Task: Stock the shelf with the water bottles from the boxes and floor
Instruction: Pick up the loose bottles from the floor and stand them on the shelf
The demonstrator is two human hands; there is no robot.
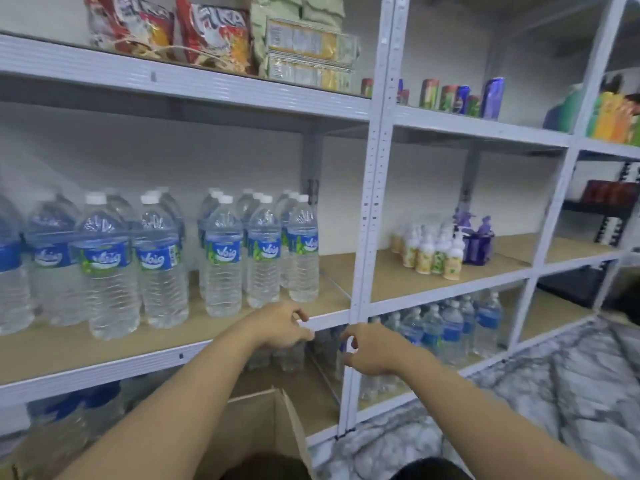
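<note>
Presently shelved: water bottles (221, 258), centre-left on middle shelf (332, 271), ranked in rows, labels outward.
Cardboard box (263, 431): lower centre, open for reach.
Left hand (280, 327): centre, fingers loosely curled, empty.
Right hand (370, 351): alongside, likewise empty; probably between loads.

The shelf frame (375, 168) in front of you looks like white painted metal, smooth with a faint sheen, its uprights punched with small holes. The shelf boards (388, 271) look like pale, matt, unfinished pressed wood. Your water bottles (223, 271) are clear plastic, ribbed low down and shiny where light catches them, with white plastic caps (96, 198) and glossy blue printed labels (223, 252). The box (256, 424) below you is plain brown cardboard, matt and dull. The floor (554, 375) has a smooth, marbled grey-and-white surface. Up top, the snack bags (211, 32) are crinkled, glossy film. The cans (491, 98) shine like metal, and the pump bottles (426, 254) look like smooth plastic.
</note>
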